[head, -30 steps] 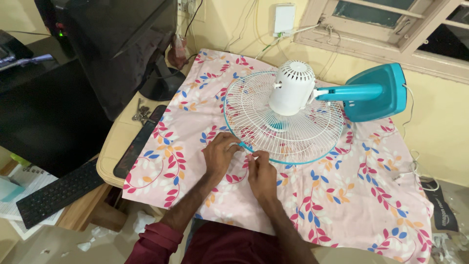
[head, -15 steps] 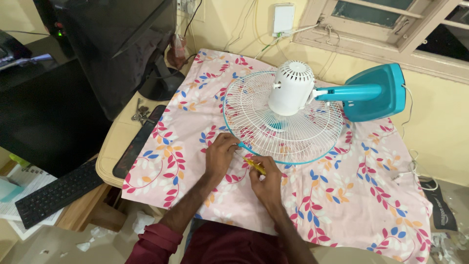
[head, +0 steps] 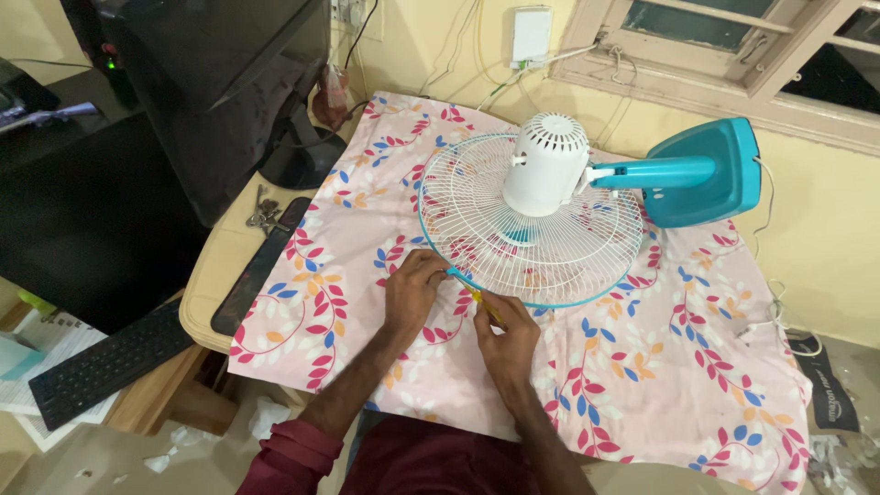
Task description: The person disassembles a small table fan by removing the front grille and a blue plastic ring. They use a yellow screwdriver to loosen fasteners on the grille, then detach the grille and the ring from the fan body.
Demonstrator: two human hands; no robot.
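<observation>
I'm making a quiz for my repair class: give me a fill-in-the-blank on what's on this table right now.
1. The table fan lies with its wire guard facing ____ on the floral cloth.
2. The right hand holds a screwdriver with a ____ handle.
3. The left hand rests at the guard's ____ rim.
4. The fan's base points toward the ____.

Missing words: down; yellow; teal; wall

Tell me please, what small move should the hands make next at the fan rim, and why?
Probably turn the yellow screwdriver in place: the right hand holds its tip against the teal rim of the fan grille, and the left hand steadies that rim beside it.
</observation>
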